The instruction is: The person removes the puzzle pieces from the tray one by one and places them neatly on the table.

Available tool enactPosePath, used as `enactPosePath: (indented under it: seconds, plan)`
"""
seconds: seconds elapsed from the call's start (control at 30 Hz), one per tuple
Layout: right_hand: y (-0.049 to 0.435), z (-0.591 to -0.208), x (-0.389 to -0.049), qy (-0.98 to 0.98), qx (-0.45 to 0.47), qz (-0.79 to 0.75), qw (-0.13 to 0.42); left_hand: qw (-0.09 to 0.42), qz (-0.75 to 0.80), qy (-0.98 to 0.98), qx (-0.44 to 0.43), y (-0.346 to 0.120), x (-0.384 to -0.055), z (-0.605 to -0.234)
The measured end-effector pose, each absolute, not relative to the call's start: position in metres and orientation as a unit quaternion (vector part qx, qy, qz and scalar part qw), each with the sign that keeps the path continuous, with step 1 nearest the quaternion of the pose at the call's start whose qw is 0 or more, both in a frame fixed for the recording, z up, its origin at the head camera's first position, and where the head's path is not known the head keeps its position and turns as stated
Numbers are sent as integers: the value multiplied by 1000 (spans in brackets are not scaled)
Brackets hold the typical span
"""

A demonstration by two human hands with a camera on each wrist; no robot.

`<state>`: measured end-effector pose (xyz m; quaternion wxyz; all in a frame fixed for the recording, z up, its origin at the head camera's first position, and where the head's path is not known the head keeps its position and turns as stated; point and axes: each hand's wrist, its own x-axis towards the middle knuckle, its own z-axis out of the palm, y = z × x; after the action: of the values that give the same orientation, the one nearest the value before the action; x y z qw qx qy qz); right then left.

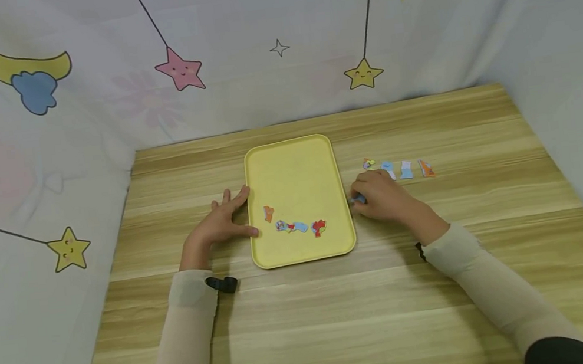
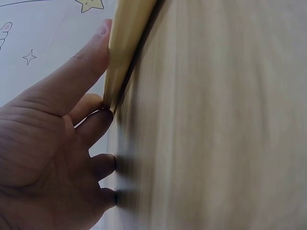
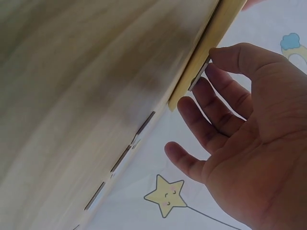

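Note:
My right hand (image 1: pixel 381 196) pinches a small bluish puzzle piece (image 1: pixel 359 198) between thumb and fingertips, just beside the right rim of a yellow tray (image 1: pixel 293 176). The piece appears edge-on as a thin puzzle piece (image 3: pixel 199 76) in the right wrist view. On the left, my left hand (image 1: pixel 221 220) rests against the tray with spread fingers; its thumb touches the rim. Inside the tray's lower half lie an orange puzzle piece (image 1: pixel 269 213), a row of blue, white and red puzzle pieces (image 1: pixel 293 226) that seem to touch, and a red-and-yellow puzzle piece (image 1: pixel 319 227).
Several puzzle pieces lie on the wooden table (image 1: pixel 338 319) right of the tray: a multicoloured piece (image 1: pixel 369 164), a blue-and-white piece (image 1: pixel 387 167), a pale piece (image 1: pixel 406 170) and an orange one (image 1: pixel 426 168). A printed white curtain (image 1: pixel 260 90) borders the table's back and sides.

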<state>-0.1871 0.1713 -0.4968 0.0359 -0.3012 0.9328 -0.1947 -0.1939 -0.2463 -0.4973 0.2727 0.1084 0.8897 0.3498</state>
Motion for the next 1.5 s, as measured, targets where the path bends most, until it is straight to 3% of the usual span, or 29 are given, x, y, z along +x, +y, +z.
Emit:
enactPosePath:
  seconds: [0.8, 1.5]
  plan:
    - [204, -501, -189, 946, -275, -164, 48, 274, 348, 890, 107, -246, -194, -498]
    - [209, -502, -189, 942, -279, -184, 24, 263, 353, 888, 132, -246, -194, -497]
